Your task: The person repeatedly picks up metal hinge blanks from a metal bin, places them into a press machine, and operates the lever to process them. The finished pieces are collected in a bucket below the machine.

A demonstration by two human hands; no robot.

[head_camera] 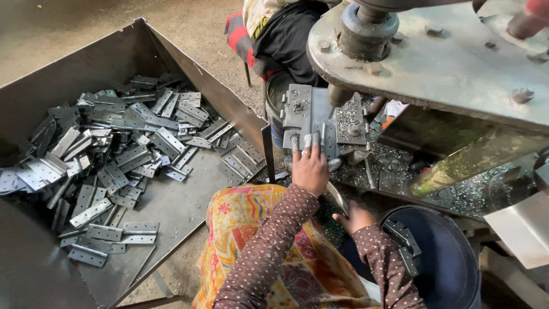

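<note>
We record our left hand [310, 169], fingers spread flat on a grey steel hinge plate [311, 117] under the press [446, 63]; our right hand [353, 217] closed around a curved metal handle [337, 197]. At nine o'clock, a sheet-metal bin [171, 200] of flat punched hinges [108, 154].

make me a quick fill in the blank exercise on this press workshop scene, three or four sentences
1. The left hand rests its fingertips on a metal plate on the ____ bed.
2. The big metal tray holds a heap of flat ____.
3. The right hand hovers beside a dark ____ holding a few hinges.
4. The lap cloth is mostly ____ and orange.

Missing words: press; hinges; bucket; yellow
</note>
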